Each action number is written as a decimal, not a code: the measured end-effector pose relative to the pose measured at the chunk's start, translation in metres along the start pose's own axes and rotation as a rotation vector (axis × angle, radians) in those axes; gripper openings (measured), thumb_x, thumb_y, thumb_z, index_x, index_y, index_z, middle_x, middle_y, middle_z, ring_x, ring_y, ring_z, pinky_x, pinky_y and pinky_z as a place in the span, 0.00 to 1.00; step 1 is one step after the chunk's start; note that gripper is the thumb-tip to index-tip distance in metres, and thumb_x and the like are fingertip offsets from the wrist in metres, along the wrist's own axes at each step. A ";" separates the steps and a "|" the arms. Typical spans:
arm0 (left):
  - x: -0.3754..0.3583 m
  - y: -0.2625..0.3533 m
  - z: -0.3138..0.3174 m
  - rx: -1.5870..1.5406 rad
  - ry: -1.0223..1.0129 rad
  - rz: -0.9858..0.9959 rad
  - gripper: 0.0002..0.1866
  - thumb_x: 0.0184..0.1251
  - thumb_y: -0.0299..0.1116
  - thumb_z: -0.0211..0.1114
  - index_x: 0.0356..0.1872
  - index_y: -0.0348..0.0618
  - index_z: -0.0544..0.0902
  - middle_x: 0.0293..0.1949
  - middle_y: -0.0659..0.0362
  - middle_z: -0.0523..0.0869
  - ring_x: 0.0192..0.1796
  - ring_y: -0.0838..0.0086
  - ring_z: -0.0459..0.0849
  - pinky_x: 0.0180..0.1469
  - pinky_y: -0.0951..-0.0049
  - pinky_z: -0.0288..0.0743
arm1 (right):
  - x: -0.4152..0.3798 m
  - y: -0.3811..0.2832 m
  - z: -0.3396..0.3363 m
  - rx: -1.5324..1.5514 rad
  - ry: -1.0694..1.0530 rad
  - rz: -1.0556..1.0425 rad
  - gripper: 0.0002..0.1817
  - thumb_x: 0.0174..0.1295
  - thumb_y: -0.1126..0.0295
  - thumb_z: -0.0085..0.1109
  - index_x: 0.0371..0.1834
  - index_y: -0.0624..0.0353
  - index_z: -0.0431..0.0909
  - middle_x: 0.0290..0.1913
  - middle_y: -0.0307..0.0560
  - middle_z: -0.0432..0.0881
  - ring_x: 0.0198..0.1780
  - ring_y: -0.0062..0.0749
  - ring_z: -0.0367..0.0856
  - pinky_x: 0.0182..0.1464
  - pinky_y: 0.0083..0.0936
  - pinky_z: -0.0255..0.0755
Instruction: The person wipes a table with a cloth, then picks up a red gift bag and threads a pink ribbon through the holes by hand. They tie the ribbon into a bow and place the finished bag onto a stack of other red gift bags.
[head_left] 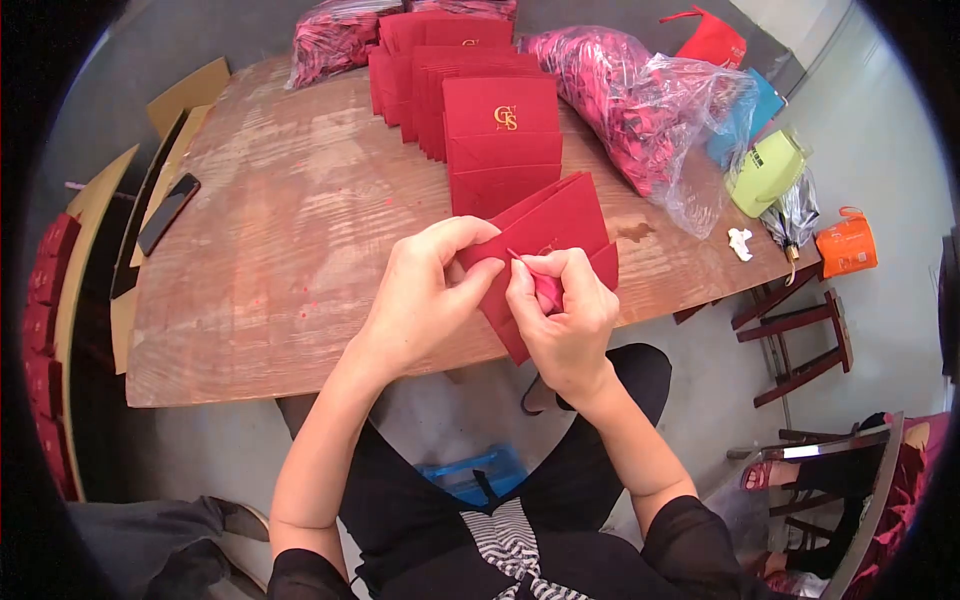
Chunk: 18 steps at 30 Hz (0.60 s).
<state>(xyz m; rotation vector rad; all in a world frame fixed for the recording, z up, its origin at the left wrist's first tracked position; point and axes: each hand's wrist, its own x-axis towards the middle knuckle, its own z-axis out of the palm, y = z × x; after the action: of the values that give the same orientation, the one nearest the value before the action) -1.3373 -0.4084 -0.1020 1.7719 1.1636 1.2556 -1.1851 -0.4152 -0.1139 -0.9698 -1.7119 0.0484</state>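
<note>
phone: a dark phone (168, 212) lies on the far left of the tabletop (290, 270), beside flat cardboard sheets (185, 100).
left hand: the left hand (425, 290) is curled narrow, thumb and fingers pinching the left edge of a red paper bag (560, 225).
red paper bag: folded flat and held up over the near edge of the tabletop, between both hands and touching each of them.
right hand: the right hand (565, 315) is closed tight, fingertips pinching a thin red cord (520, 256) against the front of the bag; how the cord is fixed cannot be told.
stack: a fanned row of the same red bags (480, 100) runs from just beyond the hands to the far edge, the nearest one showing a gold emblem.
plastic sacks: two clear sacks of red pieces (625, 100) lie far and to the right of the row.
right edge: a green object (765, 170) and an orange cup (848, 245).
</note>
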 end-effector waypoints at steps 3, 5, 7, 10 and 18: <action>0.000 0.005 0.003 0.048 0.023 0.040 0.12 0.60 0.22 0.64 0.45 0.33 0.80 0.33 0.66 0.80 0.29 0.89 0.72 0.28 0.85 0.65 | 0.000 -0.003 -0.001 0.014 0.014 0.074 0.08 0.52 0.80 0.64 0.29 0.62 0.73 0.21 0.45 0.73 0.19 0.33 0.73 0.23 0.28 0.69; -0.001 0.009 0.003 0.070 0.016 0.036 0.12 0.59 0.22 0.64 0.44 0.34 0.80 0.33 0.65 0.81 0.28 0.88 0.72 0.28 0.85 0.66 | 0.000 -0.004 -0.003 0.081 -0.025 0.199 0.07 0.53 0.79 0.64 0.29 0.62 0.73 0.19 0.45 0.73 0.19 0.29 0.73 0.23 0.26 0.68; -0.001 0.010 0.005 0.092 0.001 0.030 0.12 0.58 0.21 0.64 0.44 0.34 0.80 0.33 0.64 0.81 0.28 0.88 0.72 0.28 0.84 0.67 | 0.000 -0.002 -0.005 0.166 -0.055 0.308 0.07 0.55 0.78 0.64 0.29 0.63 0.73 0.18 0.44 0.73 0.19 0.25 0.73 0.23 0.25 0.67; 0.000 0.011 0.009 0.113 0.049 0.113 0.12 0.57 0.21 0.64 0.43 0.34 0.80 0.31 0.61 0.82 0.27 0.85 0.73 0.29 0.81 0.69 | 0.001 0.002 -0.007 0.210 -0.070 0.352 0.07 0.55 0.76 0.64 0.29 0.62 0.73 0.18 0.43 0.74 0.20 0.23 0.74 0.24 0.25 0.68; 0.005 0.002 0.014 0.149 0.069 0.204 0.12 0.55 0.22 0.64 0.43 0.33 0.80 0.29 0.55 0.82 0.24 0.79 0.75 0.28 0.77 0.71 | 0.002 0.007 -0.005 0.049 -0.068 0.150 0.07 0.56 0.76 0.62 0.30 0.64 0.73 0.23 0.49 0.77 0.21 0.34 0.76 0.26 0.28 0.71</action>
<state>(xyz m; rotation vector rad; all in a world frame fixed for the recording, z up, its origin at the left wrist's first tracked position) -1.3228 -0.4051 -0.1034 2.0131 1.1635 1.3887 -1.1776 -0.4115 -0.1139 -1.0690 -1.6892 0.2222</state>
